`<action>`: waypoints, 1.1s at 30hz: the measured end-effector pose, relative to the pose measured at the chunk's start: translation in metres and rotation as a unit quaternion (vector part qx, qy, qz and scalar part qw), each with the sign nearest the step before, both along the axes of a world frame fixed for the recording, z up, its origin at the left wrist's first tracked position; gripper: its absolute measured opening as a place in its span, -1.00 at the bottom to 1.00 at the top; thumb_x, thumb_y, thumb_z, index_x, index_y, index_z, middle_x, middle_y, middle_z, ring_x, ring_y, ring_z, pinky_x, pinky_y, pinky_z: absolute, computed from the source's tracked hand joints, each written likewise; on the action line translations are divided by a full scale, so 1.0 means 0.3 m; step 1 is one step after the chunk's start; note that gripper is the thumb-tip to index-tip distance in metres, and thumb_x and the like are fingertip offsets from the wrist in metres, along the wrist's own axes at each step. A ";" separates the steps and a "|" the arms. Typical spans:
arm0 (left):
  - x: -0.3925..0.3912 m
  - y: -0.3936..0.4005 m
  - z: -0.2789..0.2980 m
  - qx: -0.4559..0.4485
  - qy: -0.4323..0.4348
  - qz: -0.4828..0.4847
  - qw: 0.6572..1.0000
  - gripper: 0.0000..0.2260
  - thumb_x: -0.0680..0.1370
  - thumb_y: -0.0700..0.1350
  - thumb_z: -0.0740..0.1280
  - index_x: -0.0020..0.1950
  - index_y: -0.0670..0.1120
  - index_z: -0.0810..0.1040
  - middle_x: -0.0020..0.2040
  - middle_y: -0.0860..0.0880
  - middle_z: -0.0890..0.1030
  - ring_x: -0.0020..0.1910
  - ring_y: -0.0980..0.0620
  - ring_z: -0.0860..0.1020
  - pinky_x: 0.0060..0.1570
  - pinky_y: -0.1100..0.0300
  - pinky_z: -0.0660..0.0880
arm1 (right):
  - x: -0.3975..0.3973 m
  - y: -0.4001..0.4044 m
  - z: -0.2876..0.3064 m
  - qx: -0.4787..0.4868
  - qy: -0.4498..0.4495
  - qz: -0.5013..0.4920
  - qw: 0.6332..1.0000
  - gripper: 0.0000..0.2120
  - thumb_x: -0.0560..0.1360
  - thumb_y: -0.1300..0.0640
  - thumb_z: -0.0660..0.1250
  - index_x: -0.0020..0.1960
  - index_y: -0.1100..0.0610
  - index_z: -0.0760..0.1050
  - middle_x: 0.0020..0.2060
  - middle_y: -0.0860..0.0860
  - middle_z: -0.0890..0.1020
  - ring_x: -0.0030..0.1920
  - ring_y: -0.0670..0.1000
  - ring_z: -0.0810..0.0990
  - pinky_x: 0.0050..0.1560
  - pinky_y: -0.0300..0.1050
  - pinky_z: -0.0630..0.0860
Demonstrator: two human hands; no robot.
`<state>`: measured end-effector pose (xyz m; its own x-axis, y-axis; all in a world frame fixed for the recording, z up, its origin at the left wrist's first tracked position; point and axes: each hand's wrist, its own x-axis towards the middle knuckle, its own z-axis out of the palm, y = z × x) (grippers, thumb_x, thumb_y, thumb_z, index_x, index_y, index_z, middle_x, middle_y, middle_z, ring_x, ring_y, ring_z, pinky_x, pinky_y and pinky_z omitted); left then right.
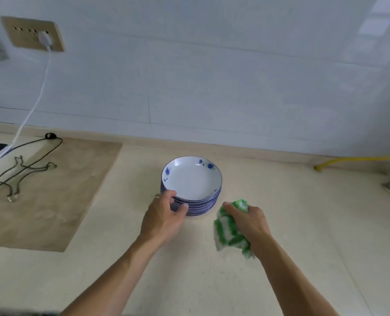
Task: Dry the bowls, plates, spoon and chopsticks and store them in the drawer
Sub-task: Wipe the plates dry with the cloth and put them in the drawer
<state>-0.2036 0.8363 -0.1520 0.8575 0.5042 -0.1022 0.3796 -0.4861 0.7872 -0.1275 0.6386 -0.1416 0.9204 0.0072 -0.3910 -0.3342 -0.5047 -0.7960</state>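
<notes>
Head camera, looking down at a pale cream stone countertop. Two bare forearms reach forward from the lower edge. The left hand curls round the near left side of a stack of white shallow ceramic plates with blue rims and blue flower marks, its fingers on the upper rims and its thumb against the lower plates. The stack stands just ahead of both hands. The right hand clutches a bunched green-and-white striped cloth, which lies just right of the stack and hangs below the palm.

The step appears to be taking the top plate to dry. Lifting only that rim, with the thumb steadying the plates beneath, should keep the stack from sliding; the cloth should meet the plate as it comes free.

Well left of the left hand, a black wire trivet rests on a tan mat. No drawer, bowls, spoon or chopsticks are in view.
</notes>
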 end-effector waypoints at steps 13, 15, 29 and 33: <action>0.318 0.145 -0.054 0.060 0.108 0.108 0.986 -0.62 0.37 -0.14 0.49 0.12 -0.08 0.44 0.13 -0.06 0.43 -0.08 -0.14 0.50 -0.12 0.13 0.44 | 0.323 0.155 -0.055 -0.193 -0.010 0.114 0.974 -0.32 0.39 -0.35 0.42 0.17 0.21 0.43 -0.05 0.09 0.60 -0.16 0.06 0.63 -0.32 -0.12 0.50; 0.321 0.139 -0.061 0.044 0.118 0.122 0.984 -0.57 0.35 -0.19 0.50 0.12 -0.08 0.37 0.13 -0.06 0.34 -0.11 -0.14 0.47 -0.18 0.15 0.42 | 0.334 0.169 -0.052 -0.213 -0.010 0.124 0.969 -0.37 0.38 -0.29 0.47 0.15 0.19 0.42 -0.07 0.08 0.58 -0.15 0.07 0.63 -0.33 -0.12 0.48; 0.323 0.154 -0.036 0.007 0.107 0.099 0.989 -0.59 0.35 -0.21 0.47 0.15 -0.11 0.44 0.14 -0.09 0.42 -0.01 -0.10 0.52 -0.34 0.21 0.36 | 0.341 0.159 -0.054 -0.091 0.043 0.077 0.992 -0.73 0.43 0.04 0.49 -0.12 0.20 0.48 -0.20 0.15 0.67 -0.19 0.13 0.70 -0.14 0.02 0.68; 0.317 0.142 0.016 -0.032 0.077 0.090 0.992 -0.52 0.36 -0.23 0.48 0.20 -0.11 0.37 0.14 -0.09 0.42 0.04 -0.06 0.47 -0.32 0.23 0.38 | 0.322 0.140 -0.026 -0.025 0.033 0.038 0.998 -0.76 0.44 0.08 0.49 -0.10 0.22 0.52 -0.19 0.21 0.69 -0.16 0.17 0.72 -0.09 0.14 0.68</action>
<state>-0.1085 0.8788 -0.1471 0.7255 0.6365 -0.2618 0.5746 -0.3507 0.7395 -0.0308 0.6805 -0.1494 0.8904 0.0550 -0.4518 -0.3440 -0.5686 -0.7472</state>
